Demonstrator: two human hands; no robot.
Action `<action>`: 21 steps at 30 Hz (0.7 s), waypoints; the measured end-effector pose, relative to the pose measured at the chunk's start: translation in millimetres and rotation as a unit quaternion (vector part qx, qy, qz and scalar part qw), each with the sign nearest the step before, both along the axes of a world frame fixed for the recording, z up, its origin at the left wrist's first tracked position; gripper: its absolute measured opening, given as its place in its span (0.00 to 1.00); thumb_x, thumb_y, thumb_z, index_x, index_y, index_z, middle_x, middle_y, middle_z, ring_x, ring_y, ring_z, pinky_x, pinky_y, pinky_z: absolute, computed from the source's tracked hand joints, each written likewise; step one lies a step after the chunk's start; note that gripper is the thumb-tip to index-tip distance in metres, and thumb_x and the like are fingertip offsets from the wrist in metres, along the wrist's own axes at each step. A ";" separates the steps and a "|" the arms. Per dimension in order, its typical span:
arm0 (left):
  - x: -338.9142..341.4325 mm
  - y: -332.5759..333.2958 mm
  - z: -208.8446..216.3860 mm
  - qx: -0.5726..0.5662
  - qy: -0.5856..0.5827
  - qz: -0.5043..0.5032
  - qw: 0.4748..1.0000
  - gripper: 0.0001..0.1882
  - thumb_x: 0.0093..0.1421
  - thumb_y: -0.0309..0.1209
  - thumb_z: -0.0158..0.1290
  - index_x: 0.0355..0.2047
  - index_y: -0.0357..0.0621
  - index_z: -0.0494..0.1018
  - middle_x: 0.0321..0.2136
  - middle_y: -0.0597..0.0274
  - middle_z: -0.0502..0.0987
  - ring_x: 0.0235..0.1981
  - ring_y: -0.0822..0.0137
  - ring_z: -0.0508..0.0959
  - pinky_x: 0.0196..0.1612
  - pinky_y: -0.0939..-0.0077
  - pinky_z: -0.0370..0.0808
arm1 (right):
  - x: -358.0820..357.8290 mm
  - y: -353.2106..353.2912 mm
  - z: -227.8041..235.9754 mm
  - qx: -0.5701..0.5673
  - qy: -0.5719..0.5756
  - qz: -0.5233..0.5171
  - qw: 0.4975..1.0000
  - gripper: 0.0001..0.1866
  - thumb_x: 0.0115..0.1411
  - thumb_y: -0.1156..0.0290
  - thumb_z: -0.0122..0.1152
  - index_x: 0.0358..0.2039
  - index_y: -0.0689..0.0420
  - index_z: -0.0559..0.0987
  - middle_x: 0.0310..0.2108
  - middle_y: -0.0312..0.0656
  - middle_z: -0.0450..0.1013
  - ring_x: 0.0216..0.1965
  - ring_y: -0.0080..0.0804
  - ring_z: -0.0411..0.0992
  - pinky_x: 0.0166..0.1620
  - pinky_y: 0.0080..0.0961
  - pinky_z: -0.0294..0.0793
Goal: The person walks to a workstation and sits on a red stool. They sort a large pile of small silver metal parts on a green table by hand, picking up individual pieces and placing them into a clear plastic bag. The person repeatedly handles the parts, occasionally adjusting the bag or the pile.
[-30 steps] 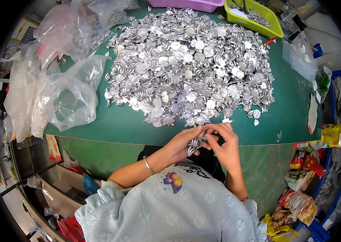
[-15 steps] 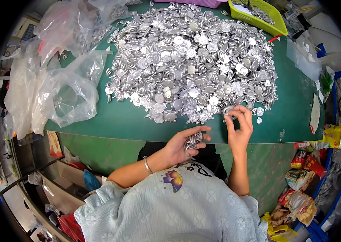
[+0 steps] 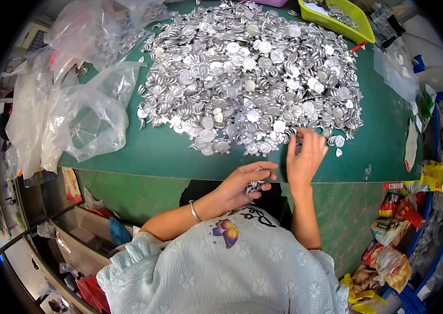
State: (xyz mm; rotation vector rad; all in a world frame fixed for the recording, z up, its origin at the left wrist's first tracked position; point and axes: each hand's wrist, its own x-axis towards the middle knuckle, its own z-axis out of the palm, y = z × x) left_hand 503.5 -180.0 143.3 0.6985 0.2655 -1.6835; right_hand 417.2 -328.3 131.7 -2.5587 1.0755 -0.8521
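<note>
A wide heap of small silver metal pieces (image 3: 242, 73), among them round coin-like discs and curved, ring-like ones, covers the middle of the green table (image 3: 164, 152). Below the table's near edge, my left hand (image 3: 234, 188) is cupped, palm turned inward, around several curved silver metal pieces (image 3: 254, 187). At the near right rim of the heap is my right hand (image 3: 305, 154). Its thumb and forefinger come together at a curved silver metal piece (image 3: 291, 132); the other fingers are bent, and their tips are partly hidden.
Clear plastic bags (image 3: 93, 123) lie crumpled on the left side. A yellow-green basket (image 3: 336, 23) with metal pieces stands at the far right, beside part of a purple basket (image 3: 271, 2). Coloured packages (image 3: 389, 230) are stacked below the table's right end. An open drawer (image 3: 88, 230) is at lower left.
My right hand has moved slightly up and away from me, to the heap's edge, from holding a curved piece just in front of it. The left hand has closed a little around its pieces.
</note>
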 end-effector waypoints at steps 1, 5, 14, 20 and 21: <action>-0.4 0.2 0.8 0.002 -0.010 0.002 1.000 0.12 0.61 0.28 0.50 0.46 0.44 0.71 0.33 0.65 0.72 0.28 0.76 0.69 0.18 0.89 0.60 | -1.5 -0.6 -1.4 0.002 -0.016 0.006 1.000 0.10 0.49 0.76 0.62 0.33 0.57 0.75 0.29 0.38 0.72 0.33 0.38 0.66 0.40 0.34 0.60; -1.9 2.7 -2.4 -0.006 -0.011 0.002 1.000 0.14 0.62 0.30 0.51 0.48 0.44 0.70 0.34 0.66 0.72 0.30 0.76 0.69 0.19 0.89 0.61 | -11.7 3.9 7.3 0.042 -0.078 0.027 0.996 0.10 0.45 0.81 0.59 0.31 0.58 0.76 0.27 0.36 0.72 0.29 0.34 0.66 0.37 0.31 0.61; -1.8 -4.5 -2.9 -0.002 -0.004 -0.026 1.000 0.14 0.62 0.40 0.51 0.41 0.44 0.73 0.28 0.66 0.74 0.24 0.78 0.73 0.15 0.89 0.61 | -24.7 16.0 32.1 0.304 -0.110 0.122 0.938 0.06 0.49 0.80 0.61 0.30 0.62 0.78 0.30 0.42 0.74 0.32 0.37 0.68 0.38 0.28 0.67; 6.2 15.3 11.3 0.025 -0.087 0.039 0.995 0.11 0.64 0.37 0.48 0.30 0.43 0.70 0.27 0.65 0.70 0.21 0.78 0.66 0.14 0.90 0.58 | -7.9 7.4 5.0 0.048 0.041 0.088 0.994 0.18 0.50 0.70 0.65 0.41 0.59 0.73 0.40 0.43 0.71 0.41 0.44 0.66 0.42 0.35 0.61; 14.2 24.7 13.3 0.042 -0.118 0.128 0.984 0.11 0.63 0.38 0.48 0.30 0.44 0.69 0.27 0.65 0.70 0.21 0.78 0.66 0.14 0.90 0.58 | -7.5 8.5 3.4 0.032 0.057 0.088 0.994 0.18 0.50 0.71 0.65 0.42 0.59 0.73 0.39 0.44 0.71 0.41 0.44 0.66 0.41 0.36 0.61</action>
